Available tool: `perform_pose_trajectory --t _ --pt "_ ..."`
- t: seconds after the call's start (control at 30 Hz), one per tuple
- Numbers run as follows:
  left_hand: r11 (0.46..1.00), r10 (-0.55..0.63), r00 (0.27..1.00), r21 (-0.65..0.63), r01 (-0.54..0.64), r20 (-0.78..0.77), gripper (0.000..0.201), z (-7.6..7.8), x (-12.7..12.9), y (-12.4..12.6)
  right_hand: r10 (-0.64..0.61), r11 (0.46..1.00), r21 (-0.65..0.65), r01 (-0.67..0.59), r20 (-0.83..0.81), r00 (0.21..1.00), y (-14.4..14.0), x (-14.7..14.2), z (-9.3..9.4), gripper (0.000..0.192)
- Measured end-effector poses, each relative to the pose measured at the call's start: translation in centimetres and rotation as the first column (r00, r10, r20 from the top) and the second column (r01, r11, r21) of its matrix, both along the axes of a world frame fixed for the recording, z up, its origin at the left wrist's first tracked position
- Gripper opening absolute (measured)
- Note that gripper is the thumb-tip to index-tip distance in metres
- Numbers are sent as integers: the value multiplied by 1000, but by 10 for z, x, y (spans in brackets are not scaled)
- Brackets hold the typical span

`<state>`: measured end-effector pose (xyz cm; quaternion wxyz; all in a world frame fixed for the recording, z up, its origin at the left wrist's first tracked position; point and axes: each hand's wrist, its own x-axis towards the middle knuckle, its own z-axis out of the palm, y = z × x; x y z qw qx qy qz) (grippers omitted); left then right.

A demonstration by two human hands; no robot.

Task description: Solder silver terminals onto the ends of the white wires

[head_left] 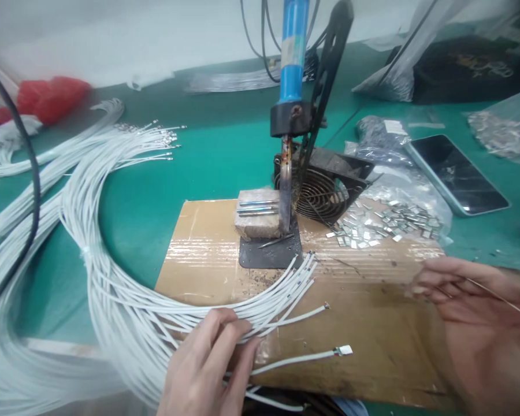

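Left hand [208, 364]: fingers pressed flat on a fan of white wires [225, 306] lying on the cardboard [372, 329]. Right hand [481, 312]: blurred, palm up, fingers loosely curled about a thin solder strand [498, 297]. Soldering iron [292, 86]: upright on its stand over a block [255, 216]. Fan [325, 188] behind it. Metal clips [385, 222] beside; phone [457, 173] on green counter [221, 156].
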<state>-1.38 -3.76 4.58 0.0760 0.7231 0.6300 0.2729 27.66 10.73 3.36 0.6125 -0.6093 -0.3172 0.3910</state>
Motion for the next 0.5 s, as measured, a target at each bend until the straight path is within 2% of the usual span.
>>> perform_pose_trajectory --t 0.13,0.27,0.4,0.5 --pt "999 36 998 -38 -35 43 22 1 -2 5 1 1000 -21 1 55 998 1 0 2 48" --pt "997 54 995 -56 -49 81 20 -1 3 7 95 992 -104 -67 298 950 4 8 3 32" --pt "997 -5 996 -74 12 94 23 -2 4 14 247 967 -197 -162 576 779 16 11 10 31" --pt "994 27 982 -110 -6 190 21 8 3 19 364 931 -249 -269 705 609 28 10 15 26"
